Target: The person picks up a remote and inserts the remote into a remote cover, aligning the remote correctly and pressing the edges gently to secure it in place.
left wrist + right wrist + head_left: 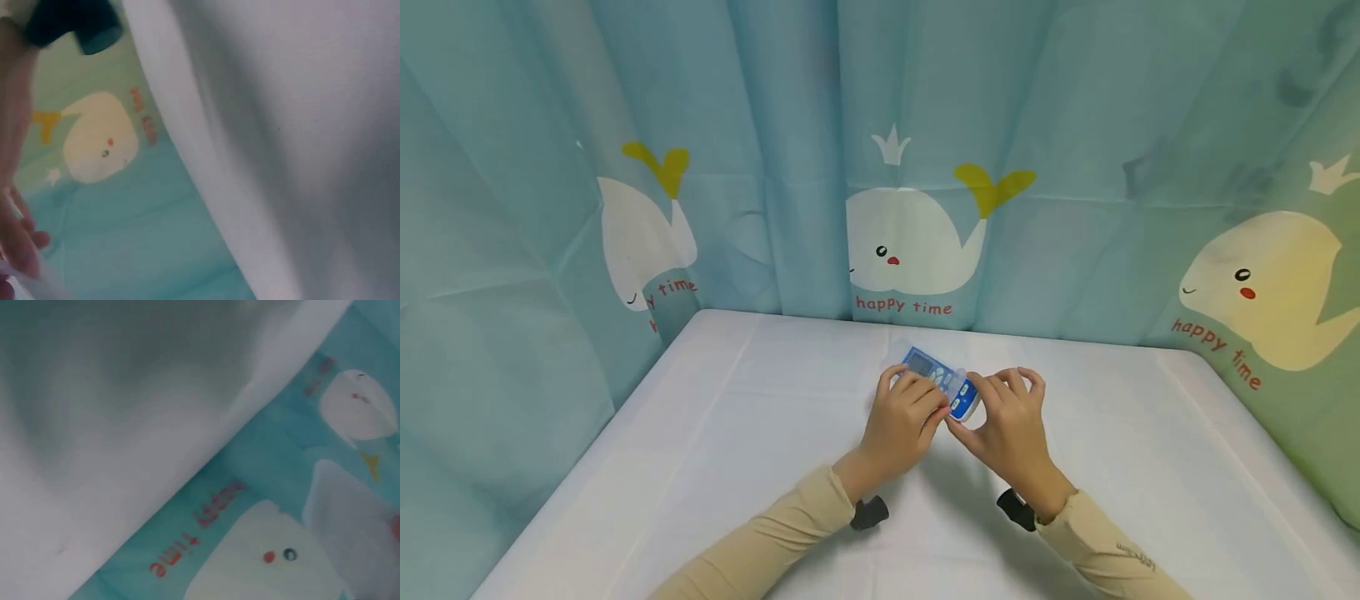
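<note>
A blue-and-white remote control [967, 402] with a grey screen and white buttons is held tilted over the table by both hands. Clear plastic film [956, 383] lies across its face near the lower end. My left hand [897, 427] pinches it along its near side, thumb and fingers bent. At the lower right end, my right hand [1011, 427] pinches the film and remote between thumb and index finger, its other fingers raised. The left wrist view catches only part of the right hand [19, 240] at its edge. A translucent sheet [356, 528] shows in the right wrist view.
A white-covered table [760, 400] spreads under the hands. Behind and beside it hangs a blue-green curtain [790, 167] printed with whales. Dark wrist mounts [869, 512] stick out below both wrists.
</note>
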Motion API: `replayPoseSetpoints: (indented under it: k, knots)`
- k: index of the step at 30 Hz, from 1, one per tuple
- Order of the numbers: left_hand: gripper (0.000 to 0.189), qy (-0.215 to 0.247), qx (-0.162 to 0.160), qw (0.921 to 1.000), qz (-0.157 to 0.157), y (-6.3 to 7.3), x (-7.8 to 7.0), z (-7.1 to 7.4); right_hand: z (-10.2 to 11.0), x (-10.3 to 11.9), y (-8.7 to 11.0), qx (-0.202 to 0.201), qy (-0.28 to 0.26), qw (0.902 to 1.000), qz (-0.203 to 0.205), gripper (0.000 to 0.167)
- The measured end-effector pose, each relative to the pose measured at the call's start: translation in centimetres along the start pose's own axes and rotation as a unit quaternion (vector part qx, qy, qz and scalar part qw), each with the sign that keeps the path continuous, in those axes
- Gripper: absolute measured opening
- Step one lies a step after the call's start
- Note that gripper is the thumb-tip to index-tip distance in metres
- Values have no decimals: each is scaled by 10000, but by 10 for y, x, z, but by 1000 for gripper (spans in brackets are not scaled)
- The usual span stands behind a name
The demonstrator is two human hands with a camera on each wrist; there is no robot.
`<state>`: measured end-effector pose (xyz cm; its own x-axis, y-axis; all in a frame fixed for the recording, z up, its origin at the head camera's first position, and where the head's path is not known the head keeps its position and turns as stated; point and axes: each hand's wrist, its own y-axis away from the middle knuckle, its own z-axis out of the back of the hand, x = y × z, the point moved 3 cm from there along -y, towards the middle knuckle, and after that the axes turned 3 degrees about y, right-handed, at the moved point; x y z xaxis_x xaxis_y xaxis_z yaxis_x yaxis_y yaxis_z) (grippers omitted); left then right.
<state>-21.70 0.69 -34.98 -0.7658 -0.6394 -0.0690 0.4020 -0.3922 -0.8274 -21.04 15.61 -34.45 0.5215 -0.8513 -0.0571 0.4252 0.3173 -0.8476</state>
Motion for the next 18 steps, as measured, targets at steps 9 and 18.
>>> replayPoseSetpoints:
  k: [9,18]
  knots:
    - [9,6,-19,9970,776,-13,17,12,3,-2,-8,412,-224,9967,-670,56]
    - [14,-148,424,9826,1801,-16,31,10,8,0,-8,297,-502,9958,-708,57]
